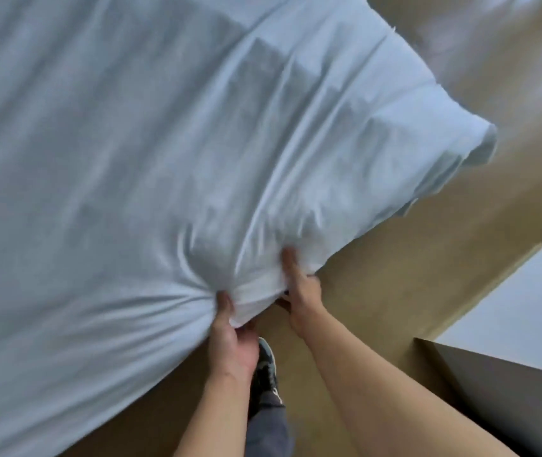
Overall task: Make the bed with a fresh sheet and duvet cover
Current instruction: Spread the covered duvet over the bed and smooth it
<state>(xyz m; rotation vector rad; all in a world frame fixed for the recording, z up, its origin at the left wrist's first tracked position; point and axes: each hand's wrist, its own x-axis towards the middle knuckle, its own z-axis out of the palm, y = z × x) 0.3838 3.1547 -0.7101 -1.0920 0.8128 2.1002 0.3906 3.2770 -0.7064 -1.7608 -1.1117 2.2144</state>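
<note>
Duvet cover [164, 143]: pale blue-white cloth fills most of the view from the upper left. Long creases run toward the hands. It looks padded, as though a duvet is inside, but motion blur makes that uncertain.
Near edge: bunched into a tight gather between the two hands, held above the floor.
Far end: a rounded, puffy corner hangs out over the floor at the right.
Left hand [231, 338]: grips the gathered edge, thumb on top of the cloth and fingers curled beneath.
Right hand [302, 291]: just beside the left, also gripping the edge. One finger lies up along the cloth and the others are tucked under.
Floor [395, 258]: tan and smooth.
Shoe [264, 367]: dark, below the left hand, joined to a grey trouser leg [269, 423].
Dark cabinet [510, 400]: lower right, well apart from the cloth.
</note>
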